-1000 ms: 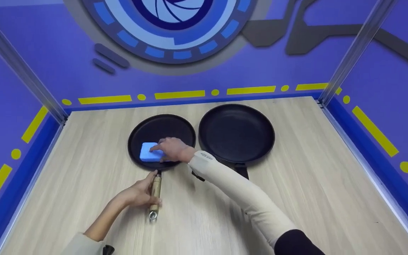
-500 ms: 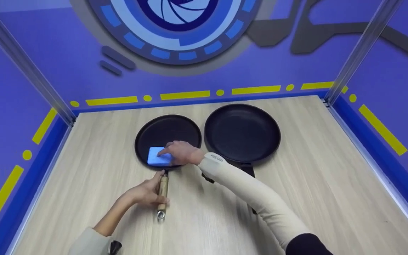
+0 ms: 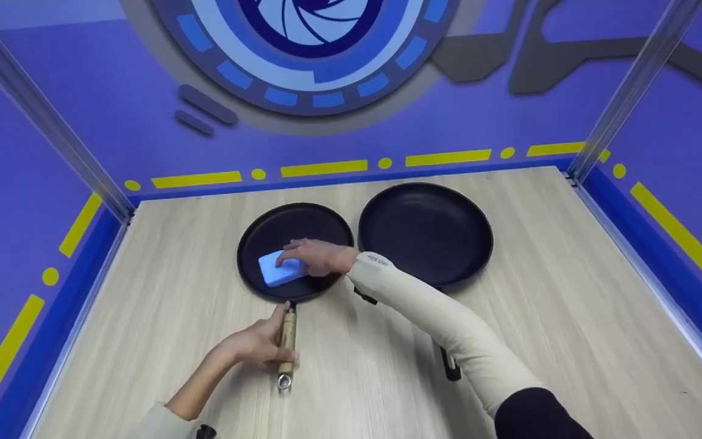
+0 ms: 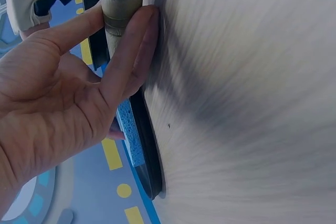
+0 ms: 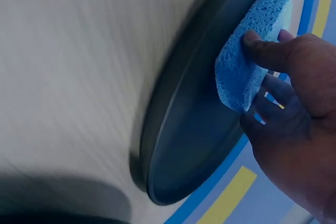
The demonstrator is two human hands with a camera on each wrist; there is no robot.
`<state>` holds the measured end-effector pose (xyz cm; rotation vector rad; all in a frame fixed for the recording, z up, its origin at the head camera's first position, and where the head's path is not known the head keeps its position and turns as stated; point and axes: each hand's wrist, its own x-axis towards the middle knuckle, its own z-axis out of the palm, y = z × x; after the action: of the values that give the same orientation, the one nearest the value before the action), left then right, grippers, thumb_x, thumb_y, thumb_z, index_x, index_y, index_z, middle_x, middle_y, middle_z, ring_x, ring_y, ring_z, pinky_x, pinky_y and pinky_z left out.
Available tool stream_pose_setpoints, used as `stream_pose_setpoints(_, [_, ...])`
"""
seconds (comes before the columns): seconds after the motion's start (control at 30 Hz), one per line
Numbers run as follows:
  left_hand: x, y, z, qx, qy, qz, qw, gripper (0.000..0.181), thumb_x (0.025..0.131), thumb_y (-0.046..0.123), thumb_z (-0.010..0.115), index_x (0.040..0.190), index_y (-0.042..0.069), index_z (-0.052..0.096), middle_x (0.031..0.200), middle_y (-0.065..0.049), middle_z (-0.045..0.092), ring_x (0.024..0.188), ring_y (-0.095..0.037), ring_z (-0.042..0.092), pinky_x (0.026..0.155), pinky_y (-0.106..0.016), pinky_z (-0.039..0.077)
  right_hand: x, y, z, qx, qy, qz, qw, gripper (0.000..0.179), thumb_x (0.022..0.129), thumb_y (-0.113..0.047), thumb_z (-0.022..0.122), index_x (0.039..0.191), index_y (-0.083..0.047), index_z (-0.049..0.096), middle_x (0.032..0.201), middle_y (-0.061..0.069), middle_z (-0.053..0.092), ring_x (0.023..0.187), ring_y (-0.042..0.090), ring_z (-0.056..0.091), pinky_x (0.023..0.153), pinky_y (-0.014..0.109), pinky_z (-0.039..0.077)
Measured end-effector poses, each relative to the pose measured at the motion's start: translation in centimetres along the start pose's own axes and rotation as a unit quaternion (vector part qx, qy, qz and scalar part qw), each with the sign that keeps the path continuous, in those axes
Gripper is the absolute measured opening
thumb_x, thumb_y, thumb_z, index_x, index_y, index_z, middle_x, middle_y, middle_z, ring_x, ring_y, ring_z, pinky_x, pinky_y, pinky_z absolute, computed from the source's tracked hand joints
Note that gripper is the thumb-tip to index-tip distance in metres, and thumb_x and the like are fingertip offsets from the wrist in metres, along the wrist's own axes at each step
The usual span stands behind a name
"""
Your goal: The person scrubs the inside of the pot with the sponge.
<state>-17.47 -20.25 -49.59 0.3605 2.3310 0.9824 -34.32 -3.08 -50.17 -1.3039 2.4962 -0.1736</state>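
Observation:
A flat black pan [image 3: 302,224] with a wooden handle [image 3: 288,332] lies on the table, left of centre in the head view. My left hand [image 3: 258,343] holds that handle, thumb on one side and fingers on the other, as the left wrist view shows. Over the pan, my right hand [image 3: 325,256] grips a blue sponge [image 3: 270,269] between thumb and fingers. The right wrist view has the sponge [image 5: 233,72] tilted at the pan's surface [image 5: 194,129], its porous edge showing. Part of the sponge is hidden under my right fingers.
A larger, deeper black pan [image 3: 424,222] sits close to the right of the first. Its black handle [image 3: 450,364] is partly covered by my right sleeve [image 3: 424,311]. Purple-blue panels [image 3: 326,140] with metal corner posts wall in the wooden table [image 3: 570,292].
The sponge slid toward the handle side of the pan, then a little back, turning slightly. My left hand keeps its hold on the handle. The head view has shifted somewhat.

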Motion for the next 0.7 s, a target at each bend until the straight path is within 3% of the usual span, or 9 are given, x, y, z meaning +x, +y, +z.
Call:
stream_pose_setpoints(0.23, [0.3, 0.1, 0.1, -0.002, 0.002, -0.021, 0.9998, 0.11, 0.087, 0.014, 0.082, 0.159, -0.01, 0.002, 0.093, -0.013, 0.062, 0.08, -0.02, 0.059, 0.081, -0.036, 0.048, 1.5, 2.3, -0.3, 0.004, 0.035, 0.049, 0.9981, 0.054, 0.103, -0.004, 0.057, 0.15, -0.028, 0.049, 0.165, 0.012, 0.035, 0.156, 0.031, 0.027, 0.127, 0.047, 0.026])
stream_pose_setpoints(0.37, [0.1, 0.1, 0.2, 0.006, 0.008, -0.013, 0.9999, 0.11, 0.086, 0.015, 0.083, 0.159, -0.01, 0.004, 0.092, -0.013, 0.063, 0.08, -0.02, 0.057, 0.08, -0.037, 0.047, 2.1, 3.4, -0.1, -0.018, 0.062, 0.078, 0.9948, 0.057, 0.102, -0.001, 0.055, 0.153, -0.025, 0.046, 0.164, 0.018, 0.036, 0.154, 0.034, 0.03, 0.127, 0.046, 0.027])
stream_pose_setpoints(0.57, [0.1, 0.3, -0.1, 0.007, 0.011, -0.013, 0.9998, 0.109, 0.087, 0.015, 0.082, 0.159, -0.009, 0.004, 0.085, -0.01, 0.063, 0.074, -0.018, 0.056, 0.078, -0.035, 0.048, 2.7, 4.7, -0.3, -0.098, 0.106, 0.189, 0.9713, 0.05, 0.105, -0.013, 0.055, 0.152, -0.027, 0.047, 0.146, 0.02, 0.052, 0.136, 0.036, 0.05, 0.115, 0.045, 0.043])
stream_pose_setpoints(0.7, [0.0, 0.3, 0.0, 0.006, 0.011, -0.026, 0.9996, 0.108, 0.087, 0.014, 0.081, 0.16, -0.007, 0.004, 0.087, -0.01, 0.063, 0.074, -0.018, 0.057, 0.081, -0.037, 0.049, 2.7, 4.7, -0.5, -0.107, 0.096, 0.232, 0.962, 0.048, 0.106, -0.024, 0.056, 0.152, -0.028, 0.047, 0.143, 0.022, 0.053, 0.133, 0.037, 0.051, 0.111, 0.048, 0.044])
